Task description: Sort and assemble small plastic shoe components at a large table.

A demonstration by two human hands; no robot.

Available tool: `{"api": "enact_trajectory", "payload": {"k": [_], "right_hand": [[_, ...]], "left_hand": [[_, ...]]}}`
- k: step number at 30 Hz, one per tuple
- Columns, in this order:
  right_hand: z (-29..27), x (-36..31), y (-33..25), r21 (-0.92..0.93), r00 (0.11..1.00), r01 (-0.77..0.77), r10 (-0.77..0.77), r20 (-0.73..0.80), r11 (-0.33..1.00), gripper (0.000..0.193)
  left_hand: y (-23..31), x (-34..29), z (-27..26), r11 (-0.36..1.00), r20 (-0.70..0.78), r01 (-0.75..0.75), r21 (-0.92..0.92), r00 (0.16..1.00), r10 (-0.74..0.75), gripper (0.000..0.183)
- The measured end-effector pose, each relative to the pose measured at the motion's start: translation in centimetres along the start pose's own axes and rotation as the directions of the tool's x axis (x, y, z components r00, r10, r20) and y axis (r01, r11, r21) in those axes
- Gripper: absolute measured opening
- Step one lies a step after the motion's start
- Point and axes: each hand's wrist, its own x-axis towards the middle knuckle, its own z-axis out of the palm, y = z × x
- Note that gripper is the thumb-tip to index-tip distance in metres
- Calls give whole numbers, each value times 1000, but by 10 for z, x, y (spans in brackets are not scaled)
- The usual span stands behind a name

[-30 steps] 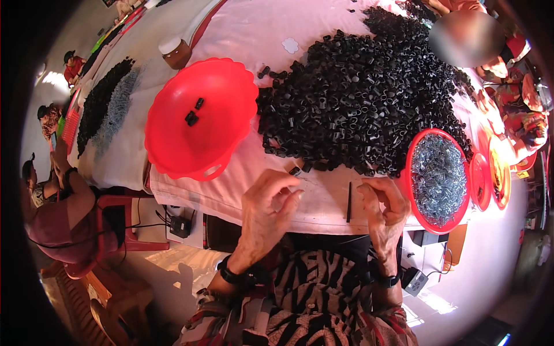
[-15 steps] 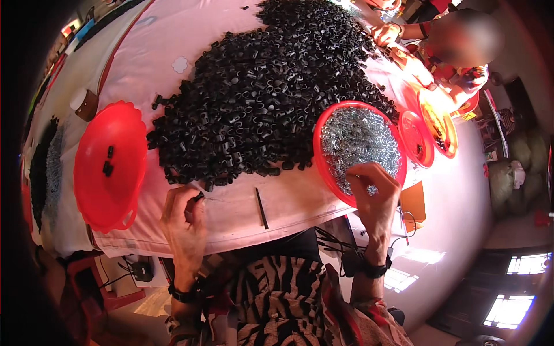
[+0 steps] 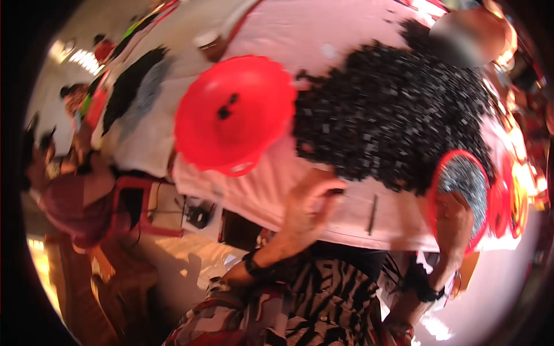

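Between the thumb and fingers of my left hand (image 3: 309,202) is a small black tubular piece (image 3: 335,191), held just above the near edge of the cloth-covered table. My right hand (image 3: 453,216) reaches over a red bowl (image 3: 437,179) full of small silver metal parts (image 3: 470,181); its fingers are smeared and partly hidden against the bowl. Beyond both hands spreads a large heap of small black pieces (image 3: 386,115). A thin dark stick (image 3: 373,214) lies on the cloth between my hands.
A scalloped red basin (image 3: 254,127) to the left holds a few black pieces. Behind it stands a brown jar with a white lid (image 3: 211,46). More red dishes (image 3: 500,202) sit at the right. Other people are around the table. A red plastic stool (image 3: 130,210) stands at lower left.
My view has swung left, so the table's contents appear farther right and blurred, and people at the left show. The black piece is still in my left hand; my right stays at the bowl.
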Motion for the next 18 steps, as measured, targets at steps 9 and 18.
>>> {"api": "enact_trajectory", "payload": {"k": [9, 18], "right_hand": [[7, 9, -9, 7, 998, -30, 29, 51, 1000, 9], [13, 6, -11, 227, 945, 83, -4, -326, 970, 19]], "left_hand": [[10, -4, -8, 802, 213, 311, -509, 949, -232, 25], [11, 6, -5, 677, 300, 432, -596, 902, -311, 20]]}}
